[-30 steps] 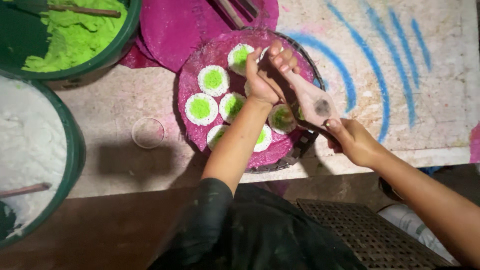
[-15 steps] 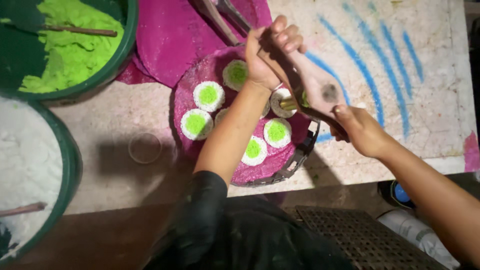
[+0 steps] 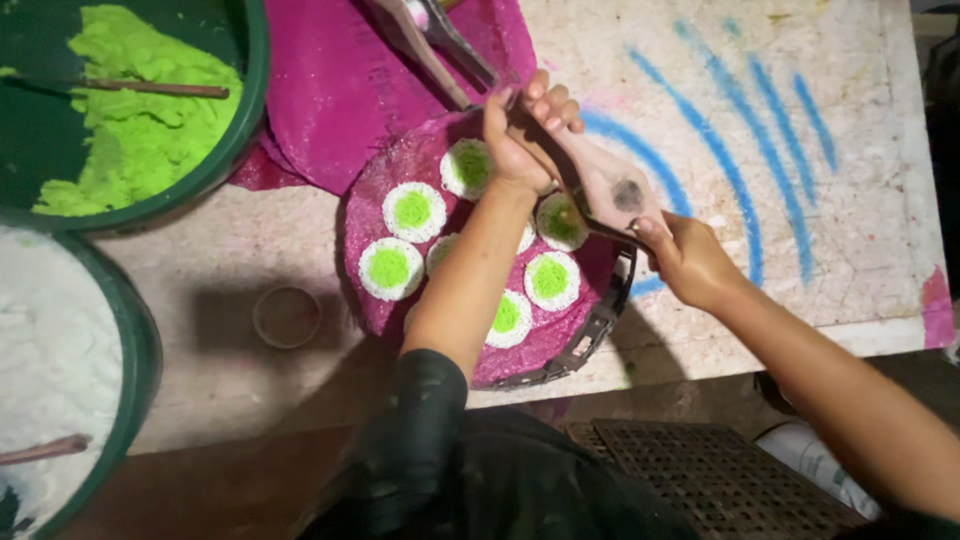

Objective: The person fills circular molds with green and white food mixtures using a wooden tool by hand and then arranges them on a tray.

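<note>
A round tray (image 3: 600,325) lined with magenta cloth carries several white discs with green centres (image 3: 412,211). Over its far right side I hold a wooden hinged press (image 3: 605,185) with both hands. My left hand (image 3: 522,140) is closed around the press's far end, above the discs. The near handle is gripped by my right hand (image 3: 690,262), just past the tray's right rim. A metal part (image 3: 460,45) of the tool reaches away over the cloth.
A green tub of bright green paste (image 3: 120,120) with a stick stands at the far left. Another green tub of white powder (image 3: 50,370) sits near left. A small ring mould (image 3: 286,316) lies on the blue-streaked stone table (image 3: 800,200). Metal grating (image 3: 720,480) is below.
Both hands and the press have shifted slightly toward the tray's far right while the view moved; the grip on the press is unchanged.
</note>
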